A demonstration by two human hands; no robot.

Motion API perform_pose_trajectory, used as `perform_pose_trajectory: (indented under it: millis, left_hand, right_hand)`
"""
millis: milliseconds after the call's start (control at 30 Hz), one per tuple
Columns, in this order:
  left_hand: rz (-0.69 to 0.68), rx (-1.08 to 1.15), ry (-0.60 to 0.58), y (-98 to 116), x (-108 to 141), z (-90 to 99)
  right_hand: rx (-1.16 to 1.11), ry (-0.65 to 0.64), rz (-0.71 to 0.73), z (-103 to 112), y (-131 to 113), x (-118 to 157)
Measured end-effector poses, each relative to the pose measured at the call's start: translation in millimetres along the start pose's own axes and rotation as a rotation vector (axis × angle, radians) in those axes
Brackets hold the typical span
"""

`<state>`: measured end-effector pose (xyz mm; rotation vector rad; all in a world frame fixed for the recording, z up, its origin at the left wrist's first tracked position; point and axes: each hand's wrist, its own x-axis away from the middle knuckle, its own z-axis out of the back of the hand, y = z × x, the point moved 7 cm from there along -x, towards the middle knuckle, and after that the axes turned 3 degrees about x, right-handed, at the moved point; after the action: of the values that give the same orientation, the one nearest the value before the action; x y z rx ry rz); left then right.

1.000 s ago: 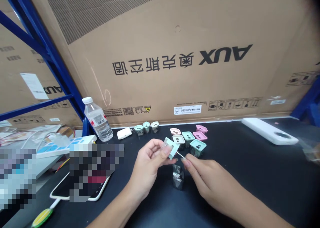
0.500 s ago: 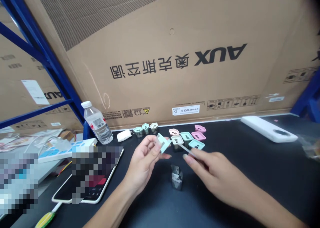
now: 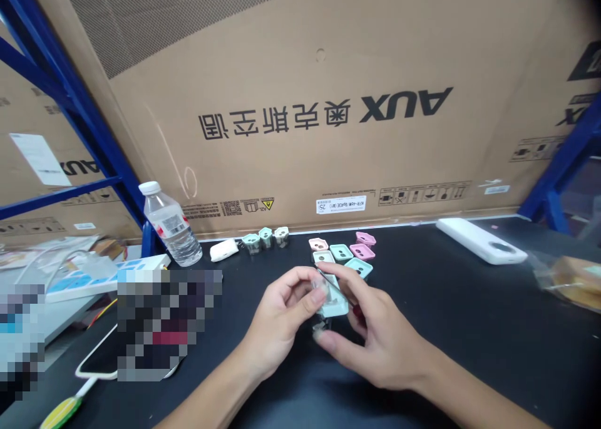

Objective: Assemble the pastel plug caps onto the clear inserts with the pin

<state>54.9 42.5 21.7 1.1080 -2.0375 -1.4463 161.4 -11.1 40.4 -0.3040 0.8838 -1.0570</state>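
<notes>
My left hand (image 3: 286, 313) pinches a mint-green plastic cap (image 3: 335, 305) between thumb and fingers, with something clear or shiny at its inner face. My right hand (image 3: 375, 329) curls in from the other side, a thin tool with a dark shaft (image 3: 332, 282) and a red part (image 3: 359, 312) tucked in its fingers. Its thumb reaches below the cap to a small smoky, see-through container (image 3: 321, 324), mostly hidden by the hands. Just beyond are several two-hole caps: pink (image 3: 362, 252), mint (image 3: 341, 252) and cream (image 3: 323, 257).
More mint and cream two-hole pieces (image 3: 265, 237) stand at the back beside a white case (image 3: 224, 250). A water bottle (image 3: 171, 225), power strip (image 3: 107, 279) and blurred-out phone (image 3: 96, 354) lie left. A white device (image 3: 481, 241) and plastic bag (image 3: 575, 282) lie right; a large carton (image 3: 282, 166) stands behind.
My hands have come together and lower, the right moving left to the cap and the smoky container. The cap has moved right and towards me. The view has shifted slightly.
</notes>
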Motion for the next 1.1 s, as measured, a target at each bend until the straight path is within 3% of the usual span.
perform_pose_trajectory:
  millis: [167, 267, 367, 533, 667, 900, 1100]
  left_hand:
    - [-0.038, -0.148, 0.006, 0, 1, -1.4]
    - [-0.092, -0.214, 0.0, 8, 1, 0.3]
    - [-0.045, -0.188, -0.027, 6, 1, 2.1]
    - [-0.031, -0.163, -0.052, 3, 1, -0.7]
    - [-0.017, -0.18, -0.017, 4, 1, 0.6]
    - [0.131, -0.284, -0.085, -3, 2, 6.1]
    - [0.123, -0.262, -0.066, -2, -2, 10.4]
  right_hand:
    - [0.051, 0.147, 0.063, 9, -2, -1]
    - [0.096, 0.127, 0.111, 10, -8, -1]
    - [0.18, 0.118, 0.151, 11, -11, 0]
    - [0.31, 0.284, 0.275, 17, -17, 5]
    - [0.291, 0.19, 0.246, 11, -12, 2]
    - [0.224, 0.006, 0.176, 5, -2, 2]
    - [0.221, 0.075, 0.202, 8, -1, 2]
